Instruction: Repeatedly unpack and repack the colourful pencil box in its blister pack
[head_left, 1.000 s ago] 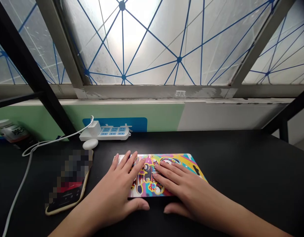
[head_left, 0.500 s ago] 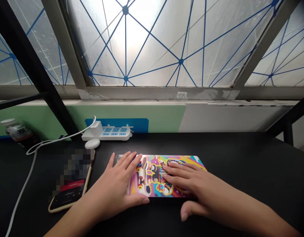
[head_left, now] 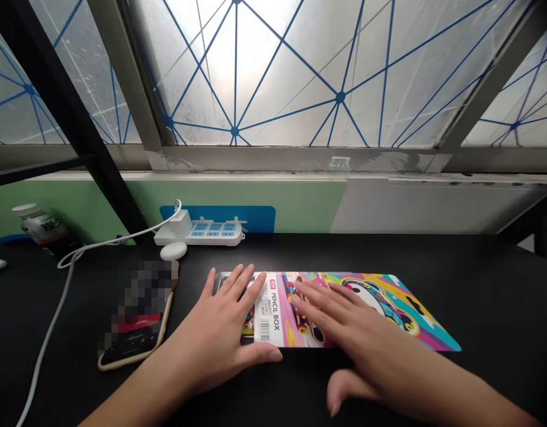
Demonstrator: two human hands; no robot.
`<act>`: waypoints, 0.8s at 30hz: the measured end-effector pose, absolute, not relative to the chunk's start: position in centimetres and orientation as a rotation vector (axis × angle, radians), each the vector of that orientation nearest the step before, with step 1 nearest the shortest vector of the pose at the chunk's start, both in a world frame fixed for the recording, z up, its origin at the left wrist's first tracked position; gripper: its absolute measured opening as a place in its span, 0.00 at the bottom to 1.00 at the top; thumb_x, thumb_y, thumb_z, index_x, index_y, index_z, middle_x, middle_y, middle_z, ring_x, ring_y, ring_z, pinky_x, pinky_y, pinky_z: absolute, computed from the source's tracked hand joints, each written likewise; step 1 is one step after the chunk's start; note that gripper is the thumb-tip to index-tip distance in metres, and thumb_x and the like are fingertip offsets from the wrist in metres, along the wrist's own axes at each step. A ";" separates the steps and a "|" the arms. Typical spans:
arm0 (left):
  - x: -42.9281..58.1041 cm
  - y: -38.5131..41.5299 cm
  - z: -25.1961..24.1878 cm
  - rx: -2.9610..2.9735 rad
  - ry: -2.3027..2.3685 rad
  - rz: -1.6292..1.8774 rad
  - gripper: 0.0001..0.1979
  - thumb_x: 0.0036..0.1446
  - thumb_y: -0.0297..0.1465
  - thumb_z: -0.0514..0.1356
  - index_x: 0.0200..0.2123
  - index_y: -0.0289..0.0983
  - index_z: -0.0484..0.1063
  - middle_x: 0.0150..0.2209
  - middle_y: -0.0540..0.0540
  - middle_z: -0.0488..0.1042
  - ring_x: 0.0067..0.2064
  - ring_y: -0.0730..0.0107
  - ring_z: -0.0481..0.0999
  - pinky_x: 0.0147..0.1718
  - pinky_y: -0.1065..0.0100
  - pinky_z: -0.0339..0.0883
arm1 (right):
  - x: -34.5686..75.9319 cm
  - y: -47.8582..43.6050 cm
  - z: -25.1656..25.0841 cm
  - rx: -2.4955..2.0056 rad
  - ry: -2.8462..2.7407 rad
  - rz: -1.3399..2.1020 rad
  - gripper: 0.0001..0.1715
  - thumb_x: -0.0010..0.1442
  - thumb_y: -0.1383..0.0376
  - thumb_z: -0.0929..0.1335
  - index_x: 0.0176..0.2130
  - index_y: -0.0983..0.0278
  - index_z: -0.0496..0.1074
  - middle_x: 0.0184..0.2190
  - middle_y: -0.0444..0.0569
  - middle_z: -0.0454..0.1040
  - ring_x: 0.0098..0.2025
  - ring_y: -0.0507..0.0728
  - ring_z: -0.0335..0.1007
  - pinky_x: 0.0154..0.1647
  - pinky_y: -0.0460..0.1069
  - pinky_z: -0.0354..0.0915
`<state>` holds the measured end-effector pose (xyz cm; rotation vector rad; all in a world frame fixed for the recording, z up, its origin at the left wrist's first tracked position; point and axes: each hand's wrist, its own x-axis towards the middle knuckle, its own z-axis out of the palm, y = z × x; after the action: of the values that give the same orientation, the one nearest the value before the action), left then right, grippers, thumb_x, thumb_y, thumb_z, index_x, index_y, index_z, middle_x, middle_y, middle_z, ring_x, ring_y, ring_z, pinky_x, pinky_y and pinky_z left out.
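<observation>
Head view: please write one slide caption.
Left hand and right hand over colourful "PENCIL BOX" packaging on a black desk.

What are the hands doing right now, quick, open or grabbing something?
Left hand: open, palm down, over the left end of the PENCIL BOX package.
Right hand: open, palm down, over the package's colourful print.

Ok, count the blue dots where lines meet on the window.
6. Left pane: one dot. Middle pane: one cut off at top, two lower left, one lower right. Right pane: one. The black post may hide others.
</observation>
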<state>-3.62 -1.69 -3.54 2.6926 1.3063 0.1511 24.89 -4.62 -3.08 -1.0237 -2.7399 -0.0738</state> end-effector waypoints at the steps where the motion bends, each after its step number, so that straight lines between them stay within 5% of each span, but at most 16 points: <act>1: -3.7 -1.7 -3.6 2.695 1.312 0.164 0.48 0.57 0.64 0.48 0.72 0.44 0.42 0.72 0.39 0.43 0.72 0.42 0.43 0.64 0.31 0.38 | 24.2 -4.7 -3.5 -0.996 -2.764 -0.051 0.63 0.51 0.32 0.65 0.71 0.62 0.49 0.68 0.59 0.57 0.68 0.72 0.54 0.64 0.68 0.58; 4: -3.9 -1.6 -3.8 2.697 1.320 0.191 0.45 0.60 0.61 0.48 0.72 0.44 0.43 0.72 0.39 0.44 0.72 0.43 0.44 0.63 0.30 0.39 | 23.5 -4.8 -3.8 -0.994 -2.770 -0.009 0.60 0.53 0.34 0.67 0.71 0.61 0.50 0.67 0.57 0.59 0.68 0.71 0.55 0.65 0.68 0.57; 12: -4.0 -1.6 -3.2 2.650 1.307 0.156 0.41 0.63 0.59 0.46 0.72 0.46 0.43 0.72 0.41 0.41 0.72 0.45 0.41 0.64 0.33 0.38 | 28.7 -4.2 -0.5 -1.248 -2.691 0.043 0.24 0.61 0.46 0.69 0.53 0.51 0.77 0.51 0.46 0.80 0.54 0.66 0.75 0.51 0.59 0.73; 15: -4.2 -1.6 -2.8 2.629 1.349 0.144 0.38 0.65 0.57 0.43 0.71 0.45 0.46 0.72 0.41 0.43 0.72 0.47 0.42 0.65 0.33 0.37 | 28.8 -4.2 -1.4 -1.311 -2.656 -0.004 0.36 0.57 0.41 0.70 0.59 0.54 0.72 0.57 0.52 0.75 0.58 0.69 0.71 0.55 0.65 0.69; 19: -3.7 -1.7 -2.5 2.632 1.460 0.206 0.33 0.69 0.51 0.42 0.70 0.40 0.52 0.71 0.38 0.48 0.72 0.49 0.44 0.66 0.36 0.38 | 26.8 -4.2 -4.3 -1.281 -2.655 -0.066 0.55 0.56 0.40 0.70 0.71 0.58 0.51 0.69 0.58 0.56 0.69 0.73 0.50 0.62 0.70 0.60; 24: -1.9 -2.3 -2.9 2.630 1.456 0.329 0.32 0.70 0.50 0.41 0.70 0.41 0.51 0.72 0.38 0.47 0.72 0.51 0.46 0.65 0.42 0.47 | 24.8 -3.6 -6.4 -1.279 -2.613 -0.213 0.40 0.66 0.61 0.66 0.71 0.57 0.48 0.70 0.55 0.54 0.72 0.69 0.44 0.64 0.70 0.56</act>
<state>-1.93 -2.30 -2.90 2.6300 1.4563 0.3287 24.80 -3.58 -6.38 -1.2795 -2.6135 -0.2134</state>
